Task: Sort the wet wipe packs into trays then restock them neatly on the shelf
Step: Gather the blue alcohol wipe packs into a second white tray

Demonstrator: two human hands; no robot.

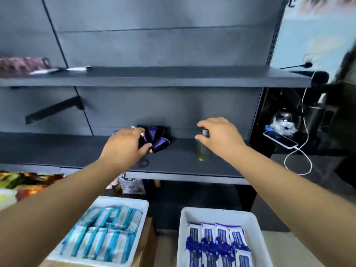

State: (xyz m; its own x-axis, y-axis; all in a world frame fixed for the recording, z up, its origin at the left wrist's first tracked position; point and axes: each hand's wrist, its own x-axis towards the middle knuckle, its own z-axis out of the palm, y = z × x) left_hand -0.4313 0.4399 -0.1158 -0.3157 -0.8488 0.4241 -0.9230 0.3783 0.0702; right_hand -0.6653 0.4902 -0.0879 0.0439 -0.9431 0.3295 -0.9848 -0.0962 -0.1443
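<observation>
Head view showed wipe packs [217, 245] sorted in trays [215, 213], shelf [185, 164] unstocked; left hand [125, 145] gripped purple wrapper [156, 139], right hand [219, 133] pinched bottle [202, 151].

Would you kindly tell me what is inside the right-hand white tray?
The right-hand white tray holds dark blue wet wipe packs standing in overlapping rows; its near end is cut off, and anything beneath them is hidden.

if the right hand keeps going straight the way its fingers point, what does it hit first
The right hand points forward and left, with its fingers at the cap of the small yellowish bottle on the shelf. The bottle likely comes first; contact is unclear.
</observation>
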